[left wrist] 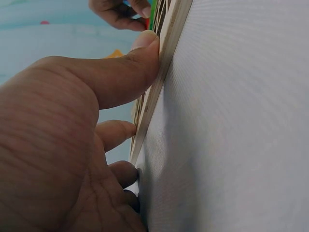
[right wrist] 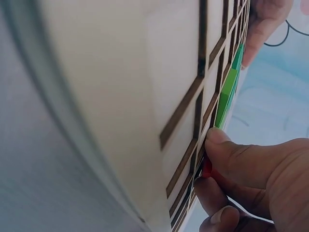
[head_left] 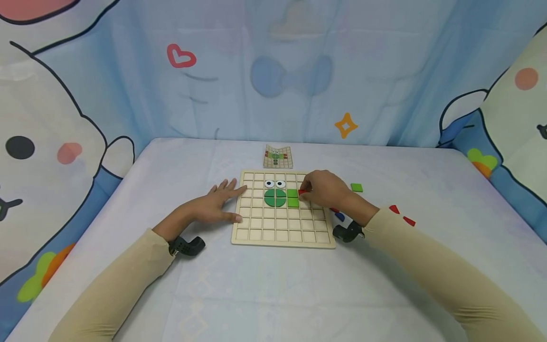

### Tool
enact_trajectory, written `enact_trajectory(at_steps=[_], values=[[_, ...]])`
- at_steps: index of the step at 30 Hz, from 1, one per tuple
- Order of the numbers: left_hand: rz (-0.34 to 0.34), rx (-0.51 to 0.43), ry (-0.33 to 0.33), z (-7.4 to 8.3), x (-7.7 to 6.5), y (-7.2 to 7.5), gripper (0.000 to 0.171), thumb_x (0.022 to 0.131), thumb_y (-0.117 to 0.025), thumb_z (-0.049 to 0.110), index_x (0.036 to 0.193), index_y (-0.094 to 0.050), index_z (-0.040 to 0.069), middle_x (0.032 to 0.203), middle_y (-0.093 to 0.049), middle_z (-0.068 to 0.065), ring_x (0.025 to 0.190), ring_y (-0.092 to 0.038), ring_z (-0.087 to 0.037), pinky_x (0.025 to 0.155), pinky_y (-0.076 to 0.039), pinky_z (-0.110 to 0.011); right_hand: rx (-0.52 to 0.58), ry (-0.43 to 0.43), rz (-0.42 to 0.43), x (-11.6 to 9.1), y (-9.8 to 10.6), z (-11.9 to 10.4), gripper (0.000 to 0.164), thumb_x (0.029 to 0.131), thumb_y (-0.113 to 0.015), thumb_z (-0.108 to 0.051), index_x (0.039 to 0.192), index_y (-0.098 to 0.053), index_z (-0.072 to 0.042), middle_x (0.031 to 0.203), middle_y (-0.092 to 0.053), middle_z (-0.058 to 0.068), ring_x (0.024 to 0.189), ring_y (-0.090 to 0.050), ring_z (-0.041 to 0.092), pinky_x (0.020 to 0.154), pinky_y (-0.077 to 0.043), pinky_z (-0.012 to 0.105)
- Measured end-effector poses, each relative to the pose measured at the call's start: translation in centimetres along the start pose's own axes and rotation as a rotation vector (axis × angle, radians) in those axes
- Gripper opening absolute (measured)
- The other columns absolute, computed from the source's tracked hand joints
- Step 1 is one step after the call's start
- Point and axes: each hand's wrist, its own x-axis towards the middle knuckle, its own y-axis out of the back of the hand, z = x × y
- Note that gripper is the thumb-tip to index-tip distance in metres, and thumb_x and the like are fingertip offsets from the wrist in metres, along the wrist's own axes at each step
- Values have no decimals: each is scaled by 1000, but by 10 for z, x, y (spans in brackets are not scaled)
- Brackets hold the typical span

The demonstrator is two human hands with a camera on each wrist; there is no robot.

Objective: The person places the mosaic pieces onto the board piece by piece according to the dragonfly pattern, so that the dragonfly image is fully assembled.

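Observation:
A wooden grid board [head_left: 273, 235] lies flat on the table. On it sit two white eye pieces [head_left: 275, 184], a dark green round shape [head_left: 275, 198] made of several pieces, and two light green squares [head_left: 292, 198] stacked in a column. My right hand [head_left: 326, 190] pinches a small red piece [right wrist: 207, 166] between thumb and fingers, right at the cells beside the light green squares. My left hand [head_left: 215, 203] rests on the board's left edge with fingers spread, its thumb [left wrist: 145, 43] against the rim.
Behind the board stands a small pattern card [head_left: 278, 157]. Right of the board lie a light green square [head_left: 356, 187], two red pieces [head_left: 401, 216] and a blue piece [head_left: 339, 216], partly hidden near the right wrist. A patterned curtain [head_left: 290, 71] hangs behind the table.

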Motion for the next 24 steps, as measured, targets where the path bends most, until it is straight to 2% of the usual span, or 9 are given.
enact_trajectory(at_steps=[24], values=[[4, 6, 3, -2, 1, -2, 90, 91, -67, 46, 160, -14, 21, 166, 7, -15, 153, 15, -34, 123, 8, -55, -14, 3, 24, -8, -1, -1, 27, 91, -70, -23, 112, -75, -6, 108, -75, 9, 101, -69, 25, 84, -56, 42]])
